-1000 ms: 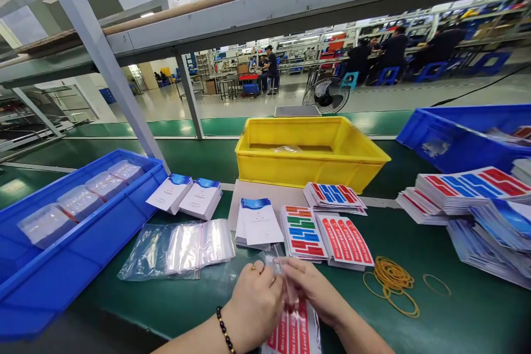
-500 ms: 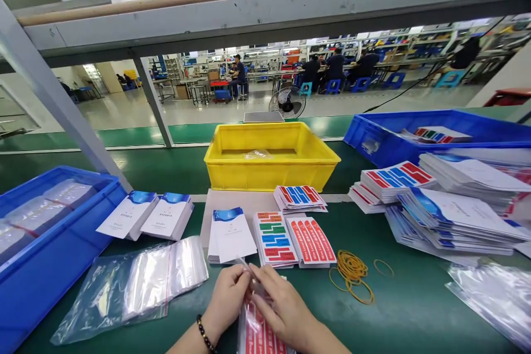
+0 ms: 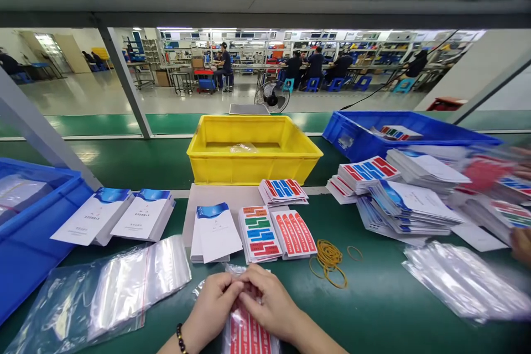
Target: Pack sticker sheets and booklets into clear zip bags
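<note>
Both hands meet at the top of a clear plastic zip bag with a red-and-white label sheet inside. My left hand, a beaded bracelet at its wrist, pinches the bag's upper edge. My right hand grips the same edge, its fingertips close to the left thumb. Just beyond the hands lie a stack of white and blue booklets, a stack of multicoloured label sheets and a stack of red label sheets. Yellow rubber bands rest to the right.
A yellow bin stands behind the stacks. Blue bins flank it left and right. Clear bags lie at left, more bags at right. Piled booklets sit at right, where another person's hand holds sheets.
The camera view has turned right and tilted, shifting everything left. My hands remain together at the bag's top. Another person's hands have come in at the right edge.
</note>
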Demonstrator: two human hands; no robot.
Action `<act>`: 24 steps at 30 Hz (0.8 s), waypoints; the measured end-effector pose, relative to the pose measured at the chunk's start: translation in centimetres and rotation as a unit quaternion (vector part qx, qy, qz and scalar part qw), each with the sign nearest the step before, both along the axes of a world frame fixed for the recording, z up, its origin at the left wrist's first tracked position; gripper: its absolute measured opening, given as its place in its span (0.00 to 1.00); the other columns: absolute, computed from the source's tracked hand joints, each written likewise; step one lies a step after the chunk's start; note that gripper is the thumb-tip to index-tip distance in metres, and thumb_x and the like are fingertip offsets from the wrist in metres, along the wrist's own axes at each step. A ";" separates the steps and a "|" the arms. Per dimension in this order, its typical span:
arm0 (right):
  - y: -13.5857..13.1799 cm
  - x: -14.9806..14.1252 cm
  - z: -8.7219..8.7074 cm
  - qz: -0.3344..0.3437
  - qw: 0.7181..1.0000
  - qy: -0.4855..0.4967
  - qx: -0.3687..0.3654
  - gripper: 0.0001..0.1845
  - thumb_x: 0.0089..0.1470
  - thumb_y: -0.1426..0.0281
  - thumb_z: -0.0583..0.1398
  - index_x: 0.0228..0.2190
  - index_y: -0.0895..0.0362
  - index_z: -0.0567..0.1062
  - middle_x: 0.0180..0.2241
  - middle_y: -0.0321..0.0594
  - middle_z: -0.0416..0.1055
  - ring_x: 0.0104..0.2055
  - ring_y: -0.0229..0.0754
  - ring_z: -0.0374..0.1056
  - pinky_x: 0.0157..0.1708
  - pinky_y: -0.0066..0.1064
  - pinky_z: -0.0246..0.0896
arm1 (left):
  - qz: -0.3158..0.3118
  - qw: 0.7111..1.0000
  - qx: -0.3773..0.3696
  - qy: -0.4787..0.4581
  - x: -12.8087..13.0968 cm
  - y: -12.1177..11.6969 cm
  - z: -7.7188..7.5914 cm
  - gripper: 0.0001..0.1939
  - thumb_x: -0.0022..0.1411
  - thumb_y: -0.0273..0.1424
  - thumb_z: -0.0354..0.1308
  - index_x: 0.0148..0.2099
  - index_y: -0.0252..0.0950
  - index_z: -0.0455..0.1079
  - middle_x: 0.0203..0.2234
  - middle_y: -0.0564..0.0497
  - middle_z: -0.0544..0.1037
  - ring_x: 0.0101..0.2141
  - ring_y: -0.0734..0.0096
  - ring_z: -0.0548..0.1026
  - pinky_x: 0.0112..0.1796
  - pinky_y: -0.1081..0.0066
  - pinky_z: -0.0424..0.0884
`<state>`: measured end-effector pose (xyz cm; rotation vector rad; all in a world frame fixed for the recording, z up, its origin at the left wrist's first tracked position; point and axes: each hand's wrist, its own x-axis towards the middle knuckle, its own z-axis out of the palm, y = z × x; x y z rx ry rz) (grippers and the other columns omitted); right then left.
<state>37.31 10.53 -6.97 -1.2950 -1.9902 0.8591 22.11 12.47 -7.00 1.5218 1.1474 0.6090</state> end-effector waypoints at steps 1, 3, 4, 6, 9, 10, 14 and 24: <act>0.0 0.1 0.0 0.000 1.000 0.001 0.004 0.06 0.49 0.74 0.53 0.29 0.58 0.70 0.26 0.37 0.63 0.28 0.36 0.60 0.28 0.26 0.54 | -0.011 1.000 0.003 0.003 -0.1 0.0 0.0 0.17 0.56 0.38 0.48 0.21 0.32 0.63 0.17 0.52 0.67 0.22 0.73 0.63 0.26 0.74 0.58; 0.1 0.3 0.0 0.005 1.000 0.003 0.009 0.09 0.50 0.75 0.50 0.28 0.58 0.70 0.26 0.37 0.63 0.28 0.36 0.60 0.29 0.26 0.54 | -0.025 1.000 0.004 0.009 -0.2 0.0 0.0 0.16 0.56 0.37 0.47 0.22 0.33 0.63 0.18 0.52 0.67 0.23 0.73 0.64 0.27 0.74 0.59; 0.1 0.3 0.0 0.007 1.000 0.003 0.010 0.09 0.49 0.76 0.50 0.28 0.58 0.70 0.26 0.37 0.63 0.28 0.35 0.60 0.29 0.25 0.54 | -0.027 1.000 0.005 0.010 -0.2 0.0 0.0 0.15 0.56 0.36 0.48 0.22 0.33 0.64 0.19 0.52 0.68 0.23 0.72 0.65 0.28 0.74 0.59; 0.0 0.3 -0.3 0.014 1.000 0.000 0.012 0.09 0.46 0.77 0.52 0.30 0.58 0.70 0.27 0.36 0.63 0.28 0.35 0.60 0.28 0.25 0.53 | -0.027 1.000 0.008 0.005 -0.2 0.0 0.1 0.14 0.56 0.36 0.48 0.24 0.33 0.65 0.21 0.51 0.71 0.25 0.71 0.66 0.30 0.74 0.60; -0.1 0.0 -0.8 0.015 1.000 -0.007 0.021 0.09 0.42 0.76 0.54 0.31 0.57 0.69 0.27 0.35 0.63 0.28 0.35 0.59 0.28 0.24 0.52 | -0.017 0.999 0.028 0.016 -0.1 0.0 0.0 0.15 0.56 0.37 0.48 0.24 0.33 0.65 0.22 0.50 0.71 0.26 0.70 0.67 0.30 0.73 0.60; -0.1 0.0 -1.0 0.013 0.999 -0.011 0.027 0.07 0.43 0.76 0.54 0.28 0.58 0.68 0.26 0.35 0.63 0.27 0.35 0.59 0.27 0.24 0.52 | -0.014 0.999 0.038 0.030 -0.1 -0.1 -0.1 0.16 0.57 0.38 0.48 0.23 0.33 0.63 0.21 0.51 0.70 0.25 0.71 0.66 0.29 0.73 0.59; 0.3 0.1 -1.6 0.007 0.999 -0.025 0.044 0.09 0.47 0.74 0.50 0.18 0.58 0.59 0.20 0.34 0.60 0.23 0.33 0.56 0.24 0.24 0.47 | -0.028 0.994 0.071 0.076 0.0 -0.2 -0.5 0.20 0.58 0.41 0.44 0.20 0.35 0.55 0.18 0.53 0.64 0.23 0.72 0.62 0.27 0.73 0.55; -0.2 -1.2 -1.9 -0.080 0.989 -0.071 0.103 0.12 0.48 0.73 0.48 0.15 0.59 0.55 0.17 0.35 0.59 0.21 0.33 0.54 0.22 0.26 0.42 | -0.048 0.988 0.084 0.119 -0.1 0.0 -0.3 0.18 0.57 0.38 0.42 0.19 0.35 0.51 0.16 0.53 0.61 0.21 0.74 0.58 0.25 0.73 0.52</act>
